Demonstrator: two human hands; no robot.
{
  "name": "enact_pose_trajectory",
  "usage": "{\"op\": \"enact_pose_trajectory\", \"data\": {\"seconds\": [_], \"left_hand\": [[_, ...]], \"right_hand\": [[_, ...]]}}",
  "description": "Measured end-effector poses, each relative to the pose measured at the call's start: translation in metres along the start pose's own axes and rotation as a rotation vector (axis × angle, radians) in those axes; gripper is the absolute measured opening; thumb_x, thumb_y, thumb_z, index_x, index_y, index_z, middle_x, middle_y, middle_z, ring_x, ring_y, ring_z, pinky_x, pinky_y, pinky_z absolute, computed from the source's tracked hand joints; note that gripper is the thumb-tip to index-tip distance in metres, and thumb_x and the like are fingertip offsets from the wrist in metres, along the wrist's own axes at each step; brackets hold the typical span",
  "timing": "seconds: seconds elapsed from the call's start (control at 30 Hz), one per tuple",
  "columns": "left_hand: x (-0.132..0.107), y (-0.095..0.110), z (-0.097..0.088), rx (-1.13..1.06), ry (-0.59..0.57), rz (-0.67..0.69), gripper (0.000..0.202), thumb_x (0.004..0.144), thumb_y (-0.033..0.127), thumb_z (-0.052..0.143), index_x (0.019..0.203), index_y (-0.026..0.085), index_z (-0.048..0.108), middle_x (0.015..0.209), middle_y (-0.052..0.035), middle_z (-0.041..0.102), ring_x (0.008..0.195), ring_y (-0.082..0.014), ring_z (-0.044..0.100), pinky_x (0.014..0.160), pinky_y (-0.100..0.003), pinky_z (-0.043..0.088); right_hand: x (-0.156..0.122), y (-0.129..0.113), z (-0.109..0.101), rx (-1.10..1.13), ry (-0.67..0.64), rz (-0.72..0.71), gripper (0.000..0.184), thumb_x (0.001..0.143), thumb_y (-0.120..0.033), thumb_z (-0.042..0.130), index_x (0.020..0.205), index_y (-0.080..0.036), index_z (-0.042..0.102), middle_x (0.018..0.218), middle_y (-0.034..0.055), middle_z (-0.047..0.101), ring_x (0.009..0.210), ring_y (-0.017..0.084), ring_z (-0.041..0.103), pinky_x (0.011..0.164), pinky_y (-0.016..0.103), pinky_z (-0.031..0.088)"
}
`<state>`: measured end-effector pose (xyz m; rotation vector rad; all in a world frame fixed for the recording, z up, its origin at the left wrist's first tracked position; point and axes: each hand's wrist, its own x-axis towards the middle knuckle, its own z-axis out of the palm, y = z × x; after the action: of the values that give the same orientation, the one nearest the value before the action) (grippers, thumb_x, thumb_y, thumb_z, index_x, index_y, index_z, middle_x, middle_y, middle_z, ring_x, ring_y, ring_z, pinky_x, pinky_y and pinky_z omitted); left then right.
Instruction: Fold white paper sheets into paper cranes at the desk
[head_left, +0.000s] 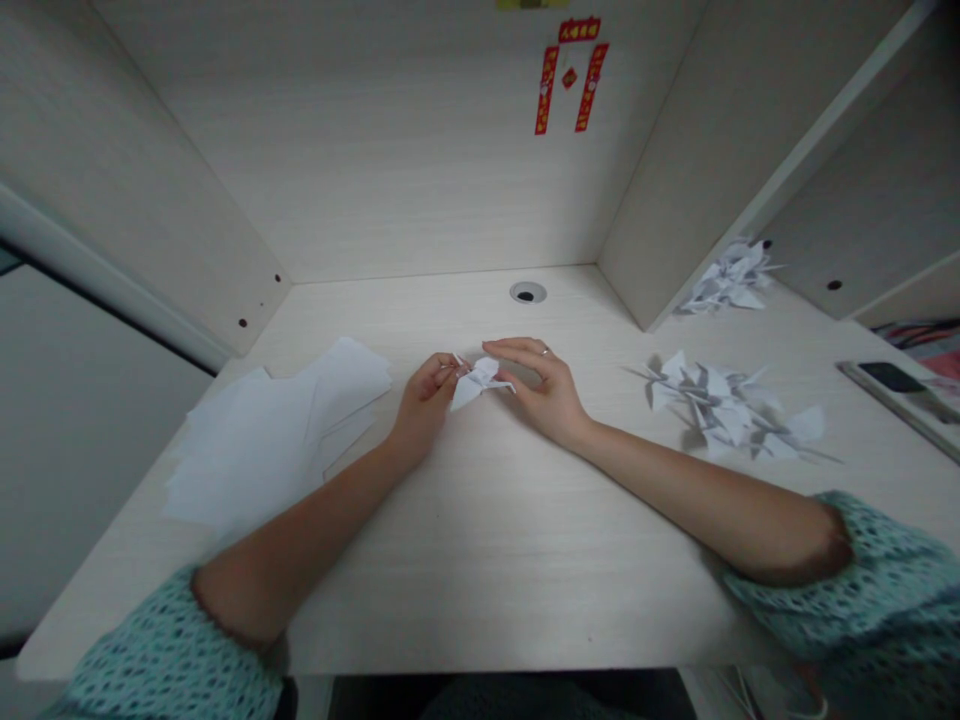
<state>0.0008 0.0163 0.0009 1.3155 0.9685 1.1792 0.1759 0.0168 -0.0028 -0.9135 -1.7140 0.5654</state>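
Observation:
A small folded white paper figure is held just above the middle of the pale wooden desk. My left hand pinches its left end with curled fingers. My right hand, with a ring on one finger, grips its right end between fingers and thumb. Both forearms rest on the desk, sleeves of a teal knit pushed up to the elbows.
A loose stack of white paper sheets lies at the left. Several folded paper figures lie at the right, more of them further back by the partition. A phone sits at the right edge. A cable hole is at the back.

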Motion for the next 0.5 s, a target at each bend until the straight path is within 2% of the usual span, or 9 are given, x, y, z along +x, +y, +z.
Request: {"op": "enact_pose_trajectory", "data": {"seconds": [0.23,0.5], "left_hand": [[-0.0024,0.0038,0.0028,-0.034,-0.031,-0.038,0.024,0.078,0.038,0.064,0.094,0.019,0.06,0.069,0.0031,0.063,0.06,-0.0103,0.052,0.058,-0.022,0.036],[-0.0027,0.004,0.0028,-0.031,-0.087,-0.027,0.022,0.077,0.038,0.065,0.084,0.019,0.062,0.07,0.0018,0.062,0.061,-0.01,0.052,0.059,-0.022,0.038]], "right_hand": [[0.0003,0.0014,-0.0007,-0.017,0.009,-0.025,0.026,0.084,-0.022,0.063,0.106,-0.031,0.07,0.108,0.0049,0.069,0.104,0.021,0.06,0.095,0.041,0.042],[-0.0009,0.0031,0.0004,0.005,0.015,-0.034,0.024,0.084,-0.023,0.062,0.104,-0.031,0.071,0.103,0.0041,0.07,0.099,0.02,0.062,0.089,0.038,0.046]]}}
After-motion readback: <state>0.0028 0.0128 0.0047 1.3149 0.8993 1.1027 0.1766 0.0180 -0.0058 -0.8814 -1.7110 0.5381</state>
